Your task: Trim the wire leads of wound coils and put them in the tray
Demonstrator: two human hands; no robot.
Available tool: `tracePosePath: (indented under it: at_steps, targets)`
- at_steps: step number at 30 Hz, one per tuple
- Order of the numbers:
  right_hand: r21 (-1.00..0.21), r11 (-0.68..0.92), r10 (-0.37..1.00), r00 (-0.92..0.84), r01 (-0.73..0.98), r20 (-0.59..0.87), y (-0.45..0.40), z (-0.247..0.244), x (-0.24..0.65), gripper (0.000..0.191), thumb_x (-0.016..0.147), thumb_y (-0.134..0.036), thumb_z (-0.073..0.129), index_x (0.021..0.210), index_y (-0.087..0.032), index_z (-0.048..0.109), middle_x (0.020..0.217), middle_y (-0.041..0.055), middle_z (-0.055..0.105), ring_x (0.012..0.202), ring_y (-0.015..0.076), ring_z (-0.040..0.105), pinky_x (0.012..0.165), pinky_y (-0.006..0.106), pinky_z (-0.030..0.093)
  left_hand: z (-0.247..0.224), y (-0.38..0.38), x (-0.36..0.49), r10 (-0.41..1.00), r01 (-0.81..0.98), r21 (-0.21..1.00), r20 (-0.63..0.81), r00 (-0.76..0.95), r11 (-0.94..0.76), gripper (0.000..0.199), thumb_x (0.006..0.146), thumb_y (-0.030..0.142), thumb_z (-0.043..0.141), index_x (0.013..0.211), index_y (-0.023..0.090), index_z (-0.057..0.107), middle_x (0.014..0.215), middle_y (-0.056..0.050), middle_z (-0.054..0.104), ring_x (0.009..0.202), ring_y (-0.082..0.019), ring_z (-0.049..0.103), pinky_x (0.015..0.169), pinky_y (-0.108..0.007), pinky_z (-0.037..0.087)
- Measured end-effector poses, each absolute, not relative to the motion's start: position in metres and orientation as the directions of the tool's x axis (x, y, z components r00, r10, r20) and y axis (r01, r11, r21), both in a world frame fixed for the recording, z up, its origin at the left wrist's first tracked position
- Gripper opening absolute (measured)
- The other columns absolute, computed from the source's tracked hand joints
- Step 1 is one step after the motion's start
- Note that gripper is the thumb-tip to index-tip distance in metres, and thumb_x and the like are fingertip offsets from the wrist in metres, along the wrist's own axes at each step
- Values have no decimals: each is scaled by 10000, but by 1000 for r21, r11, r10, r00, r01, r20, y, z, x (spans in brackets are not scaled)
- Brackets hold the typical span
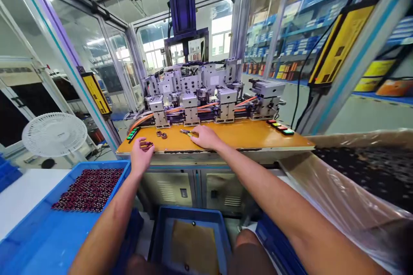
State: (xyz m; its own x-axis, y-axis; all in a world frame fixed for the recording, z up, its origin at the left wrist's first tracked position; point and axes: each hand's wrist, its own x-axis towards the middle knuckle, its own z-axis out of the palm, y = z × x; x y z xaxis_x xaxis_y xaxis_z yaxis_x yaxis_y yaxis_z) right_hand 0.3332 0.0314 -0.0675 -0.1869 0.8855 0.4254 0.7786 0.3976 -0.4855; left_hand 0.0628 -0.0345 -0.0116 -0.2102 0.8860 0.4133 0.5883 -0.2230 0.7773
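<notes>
Small dark-red round parts (149, 144) in my left hand (142, 153), before the machine's (192, 102) left end.
My left fingers curl around them; more copper-coloured round parts (164, 135) lie closer to the machine. My right fingers close on a plier-like tool (185, 132), just in front of it. A blue tub (106, 164) of parts sits to its lower left. I judge this a handling step; the next move calls for a light, exact grip.

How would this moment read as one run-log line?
left hand: holding at least one round part | right hand: gripping plier-like tool | worktop: loose parts between hands
</notes>
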Motion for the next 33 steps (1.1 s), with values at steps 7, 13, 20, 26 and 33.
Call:
tracePosePath:
  at_steps: [7, 13, 20, 26, 33]
  targets:
    - [-536, 550, 766, -130, 641, 630, -43, -28, 310, 295, 925, -231, 582, 1166, -75, 648, 1248, 208, 639, 1177, 282, 593, 1066, 478, 438, -20, -139, 39, 834, 328, 858, 485, -263, -395, 502, 733, 299, 793, 1150, 166, 546, 1020, -90, 734, 895, -192, 729, 871, -399, 585]
    - [-414, 867, 498, -491, 277, 715, -208, -25, 271, 327, 950, -284, 578, 1227, -119, 634, 1170, 126, 700, 853, 159, 677, 794, 271, 552, -36, -262, 60, 813, 271, 817, 559, -160, -509, 494, 686, 99, 826, 1120, 221, 623, 1073, -52, 751, 1013, -164, 712, 892, -282, 589]
    - [-559, 815, 486, -706, 153, 516, -288, -35, 283, 238, 962, -157, 525, 855, -117, 733, 696, 49, 691, 598, 120, 592, 575, 230, 420, -48, -323, 70, 768, 301, 730, 640, 17, -614, 627, 720, -40, 758, 1239, 272, 595, 1115, -16, 744, 1009, -133, 721, 887, -238, 610]
    - [-855, 510, 536, -743, -92, 400, -305, -46, 294, 111, 890, -205, 672, 867, -120, 739, 654, 20, 685, 602, 100, 617, 611, 204, 454, -50, -339, 77, 846, 245, 821, 534, -9, -516, 627, 742, -6, 759, 1257, 291, 562, 1085, -9, 770, 981, -133, 742, 831, -193, 619]
    - [-962, -95, 869, -493, -257, 46, -312, -60, 269, 339, 667, -356, 863, 772, -157, 610, 718, -24, 591, 645, 89, 521, 623, 226, 415, -60, -350, 84, 774, 209, 745, 609, 172, -633, 735, 747, -93, 673, 1373, 255, 509, 1181, -56, 725, 1063, -149, 715, 918, -231, 600]
